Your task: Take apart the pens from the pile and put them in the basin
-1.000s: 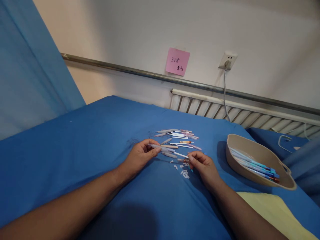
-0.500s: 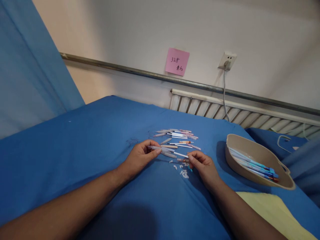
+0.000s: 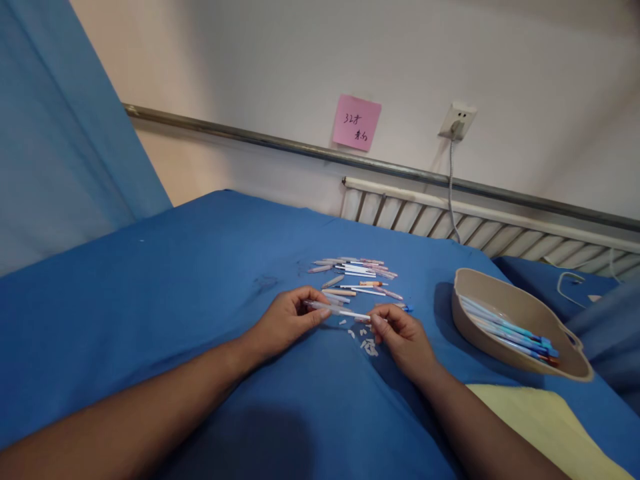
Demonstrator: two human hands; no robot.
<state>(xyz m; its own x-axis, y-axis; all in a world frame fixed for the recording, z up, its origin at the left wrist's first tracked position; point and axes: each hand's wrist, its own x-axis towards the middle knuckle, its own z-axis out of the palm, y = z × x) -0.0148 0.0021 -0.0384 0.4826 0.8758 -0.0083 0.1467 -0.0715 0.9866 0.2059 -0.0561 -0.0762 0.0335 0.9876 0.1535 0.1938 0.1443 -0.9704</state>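
Note:
My left hand [image 3: 295, 317] pinches a translucent pen barrel [image 3: 320, 305] between thumb and fingers. A thin white pen refill [image 3: 356, 315] runs from the barrel's right end to my right hand [image 3: 400, 333], whose thumb and fingertips grip its other end. The refill's tip sits at or inside the barrel; how deep I cannot tell. Just behind my hands lie loose pen parts: several white refills [image 3: 356, 271], pinkish barrels [image 3: 387, 292] and greyish barrels [image 3: 333, 282]. Small white pieces [image 3: 369, 347] are heaped in front, between my hands.
A beige basket [image 3: 465, 287] holding several blue and teal pens [image 3: 510, 330] stands at the right. Near it lies a yellow cloth [image 3: 530, 413]. Behind the blue-covered table [image 3: 225, 247] are a radiator [image 3: 400, 210], a metal rail [image 3: 280, 145] and a plugged-in cable [image 3: 451, 187].
My right hand has moved slightly left towards my left hand, and less of the white refill shows between them. A blue-tipped piece now shows behind my right hand.

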